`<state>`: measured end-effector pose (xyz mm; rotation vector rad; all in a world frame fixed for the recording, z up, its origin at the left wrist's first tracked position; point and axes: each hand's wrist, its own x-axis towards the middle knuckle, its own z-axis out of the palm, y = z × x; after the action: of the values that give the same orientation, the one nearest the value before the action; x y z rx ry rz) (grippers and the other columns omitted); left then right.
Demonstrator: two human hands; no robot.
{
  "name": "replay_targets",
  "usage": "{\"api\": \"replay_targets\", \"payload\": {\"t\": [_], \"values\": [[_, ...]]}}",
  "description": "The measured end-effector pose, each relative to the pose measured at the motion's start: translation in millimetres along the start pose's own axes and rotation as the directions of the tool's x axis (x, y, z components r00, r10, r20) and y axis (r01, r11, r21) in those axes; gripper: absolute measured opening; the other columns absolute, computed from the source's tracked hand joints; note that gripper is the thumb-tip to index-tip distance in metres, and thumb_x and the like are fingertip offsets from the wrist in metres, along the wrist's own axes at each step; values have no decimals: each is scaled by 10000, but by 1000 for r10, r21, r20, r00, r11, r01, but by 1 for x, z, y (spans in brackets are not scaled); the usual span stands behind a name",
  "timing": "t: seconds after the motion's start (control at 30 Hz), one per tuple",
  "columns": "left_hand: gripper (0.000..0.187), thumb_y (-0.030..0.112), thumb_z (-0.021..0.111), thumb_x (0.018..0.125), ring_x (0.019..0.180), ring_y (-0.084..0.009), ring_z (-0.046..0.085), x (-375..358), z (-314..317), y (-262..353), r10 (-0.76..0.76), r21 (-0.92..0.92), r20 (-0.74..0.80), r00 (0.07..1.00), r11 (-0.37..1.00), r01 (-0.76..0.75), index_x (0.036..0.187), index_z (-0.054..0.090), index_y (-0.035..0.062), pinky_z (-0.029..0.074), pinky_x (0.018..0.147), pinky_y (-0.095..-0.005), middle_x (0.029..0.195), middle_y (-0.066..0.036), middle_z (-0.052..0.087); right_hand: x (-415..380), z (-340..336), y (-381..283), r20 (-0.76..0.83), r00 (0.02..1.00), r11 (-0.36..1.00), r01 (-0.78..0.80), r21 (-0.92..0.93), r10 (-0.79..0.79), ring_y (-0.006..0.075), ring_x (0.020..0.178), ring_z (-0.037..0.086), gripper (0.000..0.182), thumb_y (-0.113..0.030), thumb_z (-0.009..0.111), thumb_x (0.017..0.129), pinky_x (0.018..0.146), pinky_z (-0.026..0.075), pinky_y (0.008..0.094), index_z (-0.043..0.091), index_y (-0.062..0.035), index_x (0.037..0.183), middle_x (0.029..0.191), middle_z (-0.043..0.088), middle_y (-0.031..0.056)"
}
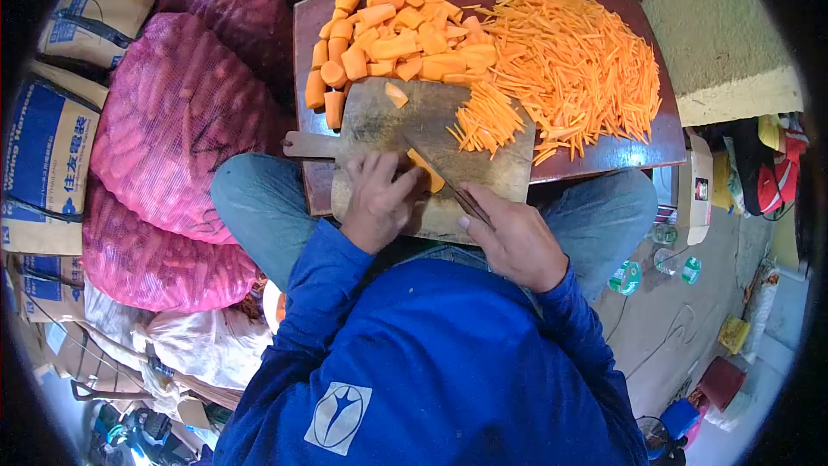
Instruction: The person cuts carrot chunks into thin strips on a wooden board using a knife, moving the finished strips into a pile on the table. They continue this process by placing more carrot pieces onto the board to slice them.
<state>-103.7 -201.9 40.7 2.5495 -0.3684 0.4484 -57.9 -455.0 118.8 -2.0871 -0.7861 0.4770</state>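
My left hand (378,197) is closed on the cutting board, its curled fingertips pressed on a carrot piece (426,170). My right hand (519,240) grips a knife (471,204) by its handle. The blade points up and to the left across the wooden cutting board (371,125), right beside the carrot piece. A small carrot offcut (396,94) lies near the board's top edge. A bunch of carrot sticks (487,121) sits on the board's upper right. Part of the carrot under my left fingers is hidden.
Behind the board, a low red-brown table (304,24) carries peeled carrot chunks (397,39) and a large heap of carrot sticks (582,60). Pink mesh sacks (177,125) and cardboard boxes (52,151) stand on the left. Plastic bottles (625,277) lie on the floor at right.
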Motion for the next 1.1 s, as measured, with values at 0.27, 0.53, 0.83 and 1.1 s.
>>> {"api": "replay_targets", "payload": {"t": [0.27, 0.53, 0.83, 1.1], "values": [[428, 182, 771, 797, 1129, -308, 574, 1, -2, 4, 56, 127, 125, 991, 989, -72, 1220, 753, 121, 372, 998, -522, 1247, -80, 647, -20, 1, -23, 37, 998, 984, -42, -174, 49, 489, 950, 734, 467, -238, 651, 1054, 786, 579, 575, 531, -24, 1451, 1058, 746, 278], [341, 184, 796, 792, 1110, -292, 587, -2, 1, 4, 64, 96, 59, 996, 993, -69, 1128, 787, 125, 371, 979, -543, 1216, -56, 674, 8, 18, -17, 60, 994, 985, -82, -152, 92, 513, 870, 723, 397, -218, 644, 1052, 747, 557, 617, 512, -29, 1375, 991, 742, 292], [349, 169, 787, 796, 1091, -305, 587, -6, 4, -3, 34, 33, -39, 999, 999, -33, 1138, 776, 98, 376, 961, -533, 1156, -53, 673, 6, 8, -27, 82, 995, 987, -42, -157, 56, 542, 857, 703, 322, -235, 602, 1068, 751, 538, 645, 498, -35, 1298, 931, 730, 304], [347, 150, 753, 817, 1099, -313, 577, -10, 8, -4, 12, 82, -3, 1000, 997, -12, 1159, 778, 90, 371, 987, -536, 1178, -70, 667, 26, 16, -29, 131, 986, 970, -70, -232, 103, 529, 854, 713, 341, -217, 630, 1055, 740, 553, 629, 501, -28, 1308, 908, 732, 294]]}}
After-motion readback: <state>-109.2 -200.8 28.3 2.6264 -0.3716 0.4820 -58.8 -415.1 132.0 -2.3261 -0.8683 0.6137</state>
